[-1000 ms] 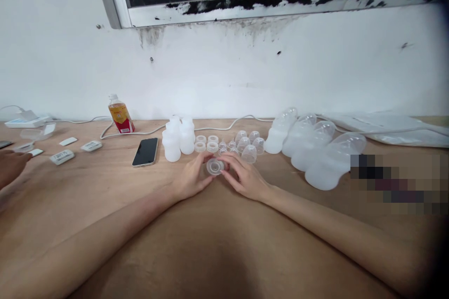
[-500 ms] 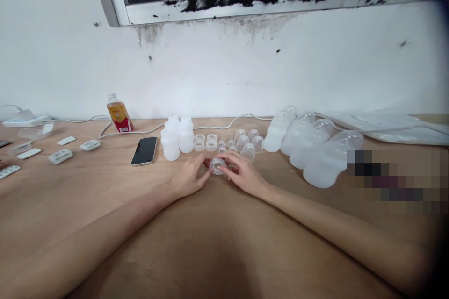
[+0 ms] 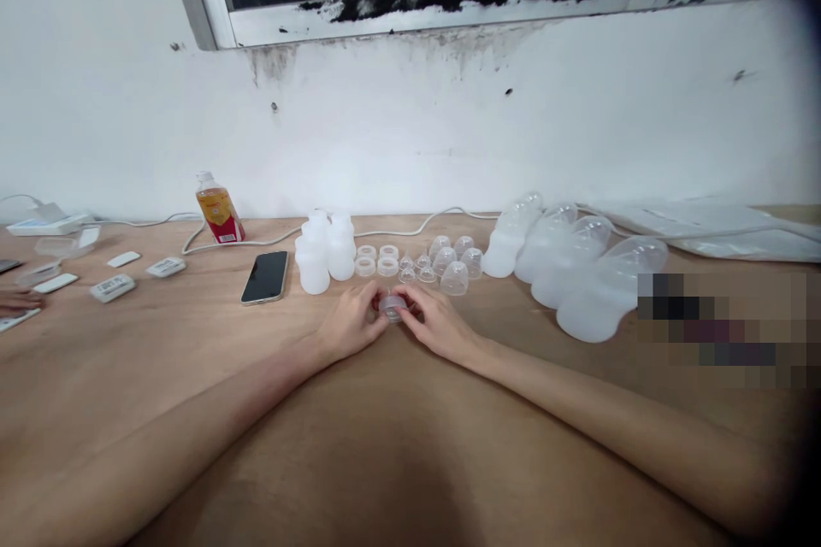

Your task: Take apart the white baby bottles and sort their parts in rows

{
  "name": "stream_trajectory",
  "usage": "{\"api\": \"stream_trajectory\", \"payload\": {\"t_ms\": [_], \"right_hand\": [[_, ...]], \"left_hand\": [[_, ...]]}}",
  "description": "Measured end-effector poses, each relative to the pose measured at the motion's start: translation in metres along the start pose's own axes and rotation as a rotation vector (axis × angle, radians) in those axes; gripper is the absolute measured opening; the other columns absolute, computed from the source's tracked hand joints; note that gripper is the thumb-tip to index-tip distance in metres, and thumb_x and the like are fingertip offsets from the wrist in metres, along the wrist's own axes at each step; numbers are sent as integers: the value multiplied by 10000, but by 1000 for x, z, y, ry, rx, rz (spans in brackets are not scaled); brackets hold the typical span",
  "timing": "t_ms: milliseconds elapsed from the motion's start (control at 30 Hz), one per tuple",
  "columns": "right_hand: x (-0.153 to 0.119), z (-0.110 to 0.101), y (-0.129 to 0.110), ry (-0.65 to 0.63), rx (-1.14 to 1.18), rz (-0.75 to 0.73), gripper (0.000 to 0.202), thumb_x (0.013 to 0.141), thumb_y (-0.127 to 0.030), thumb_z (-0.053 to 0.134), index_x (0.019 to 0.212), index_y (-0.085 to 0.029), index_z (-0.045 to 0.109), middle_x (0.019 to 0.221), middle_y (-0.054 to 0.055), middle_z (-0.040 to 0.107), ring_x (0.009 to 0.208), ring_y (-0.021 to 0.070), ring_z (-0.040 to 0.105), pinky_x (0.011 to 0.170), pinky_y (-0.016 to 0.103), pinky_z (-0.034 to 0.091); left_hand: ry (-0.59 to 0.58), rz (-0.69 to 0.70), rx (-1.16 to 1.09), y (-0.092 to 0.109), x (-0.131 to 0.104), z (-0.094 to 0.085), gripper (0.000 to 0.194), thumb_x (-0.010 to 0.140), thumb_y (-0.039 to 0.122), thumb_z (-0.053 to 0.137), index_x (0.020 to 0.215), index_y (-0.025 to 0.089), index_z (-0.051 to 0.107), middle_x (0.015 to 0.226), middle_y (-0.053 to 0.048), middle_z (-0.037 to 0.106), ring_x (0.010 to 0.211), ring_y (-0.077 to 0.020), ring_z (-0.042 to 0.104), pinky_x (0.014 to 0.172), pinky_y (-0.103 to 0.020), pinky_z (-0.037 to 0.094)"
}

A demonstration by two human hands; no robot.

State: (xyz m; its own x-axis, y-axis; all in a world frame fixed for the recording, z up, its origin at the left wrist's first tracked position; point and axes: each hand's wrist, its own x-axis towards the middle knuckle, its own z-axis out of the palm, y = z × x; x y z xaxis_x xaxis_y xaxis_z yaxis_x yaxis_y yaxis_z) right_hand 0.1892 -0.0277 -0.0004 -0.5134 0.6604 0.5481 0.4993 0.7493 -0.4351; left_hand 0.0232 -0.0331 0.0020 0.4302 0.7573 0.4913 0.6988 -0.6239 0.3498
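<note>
- The left hand (image 3: 350, 322) and right hand (image 3: 442, 322) pinched a clear ring-shaped piece (image 3: 392, 305) between them, thumbs and fingers curled nearly closed, low over the table (image 3: 211, 320), apparently steadying it from both sides.
- White rings (image 3: 365, 265), clear teats (image 3: 406, 263) and domes (image 3: 454, 279) stood grouped just beyond, seemingly for easy reach.
- Frosted bottles (image 3: 314, 272) hid their contents (if any); the drink bottle (image 3: 220, 212) showed amber liquid.

Bottle parts (image 3: 455, 279) grouped on a wooden table (image 3: 180, 333) suggest a small workshop.
</note>
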Motion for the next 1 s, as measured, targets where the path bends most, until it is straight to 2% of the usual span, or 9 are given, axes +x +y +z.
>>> {"api": "stream_trajectory", "payload": {"t_ms": [200,333,433,567,733,900,1000], "right_hand": [[1,-1,-2,-53,27,-38,315,734,-116,454,1038,-194,471,980,47,560,873,154,515,772,296,405],[1,-1,-1,-60,10,-15,319,719,-97,451,1021,-192,487,940,40,571,832,156,522,733,296,409],[1,-1,0,-65,2,-9,282,715,-104,451,980,-181,508,907,46,567,792,155,517,697,290,411],[3,1,0,-59,2,3,297,700,-94,449,975,-179,523,896,48,573,752,145,512,670,278,406],[7,2,0,-49,56,98,286,656,-73,470,902,-180,569,754,7,605,610,111,494,579,237,391],[10,0,1,-80,110,158,273,653,-78,479,875,-181,600,693,-7,605,558,97,477,547,226,390],[9,-1,1,-50,111,159,237,704,-153,492,917,-178,592,700,3,606,562,104,482,554,237,398]], "left_hand": [[-7,-23,32,0,0,-1,82,713,197,458,789,179,436,734,-3,543,644,-139,506,570,-247,384],[-20,9,69,0,-1,-1,145,714,242,488,835,176,442,824,-33,553,771,-179,517,668,-293,403],[-32,11,62,0,-1,0,119,709,218,487,812,183,440,800,-22,556,767,-178,520,696,-309,398],[-19,-32,46,-1,1,5,102,696,220,494,771,186,435,732,-4,552,692,-167,522,643,-291,395],[-30,-125,4,-1,4,10,91,693,225,494,766,185,458,637,18,537,563,-135,495,500,-238,340],[-17,-141,-37,0,5,10,55,697,189,488,751,180,480,609,27,527,531,-113,474,483,-222,328],[3,-130,-133,-1,5,7,53,716,189,488,766,171,491,650,14,550,572,-110,496,522,-216,366]]}}
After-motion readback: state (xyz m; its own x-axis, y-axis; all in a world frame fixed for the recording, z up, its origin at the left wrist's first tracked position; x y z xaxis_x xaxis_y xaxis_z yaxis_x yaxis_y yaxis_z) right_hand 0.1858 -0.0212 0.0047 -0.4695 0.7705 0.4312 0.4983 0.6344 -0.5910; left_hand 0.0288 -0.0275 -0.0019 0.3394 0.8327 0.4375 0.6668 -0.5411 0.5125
